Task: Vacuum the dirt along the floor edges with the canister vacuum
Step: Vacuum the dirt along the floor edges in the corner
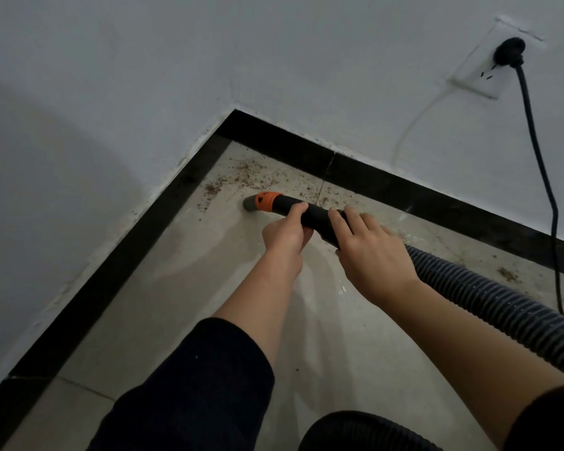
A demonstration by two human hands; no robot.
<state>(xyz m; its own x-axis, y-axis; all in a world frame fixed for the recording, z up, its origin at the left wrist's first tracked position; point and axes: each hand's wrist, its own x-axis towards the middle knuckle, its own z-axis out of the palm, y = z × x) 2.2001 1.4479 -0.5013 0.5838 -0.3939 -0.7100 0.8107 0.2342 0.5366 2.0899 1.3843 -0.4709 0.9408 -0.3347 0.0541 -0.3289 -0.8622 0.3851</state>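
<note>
On the floor, dirt is scattered in the wall corner above centre; the nozzle is set just below it; the wand is gripped by the left hand and, just to the right, by the right hand; the hose is led off lower right; at upper right a plug is seated in a socket, its cord dropped to the floor.

This is a plain indoor room, most likely in a home or flat, seen at a corner. Two white painted walls meet there, with a black skirting along their foot. The floor is pale tile with thin joints. A white socket sits low on the right wall, with a black plug in it and its cord hanging down to the floor. Brown dirt lies scattered by the skirting near the corner.
</note>
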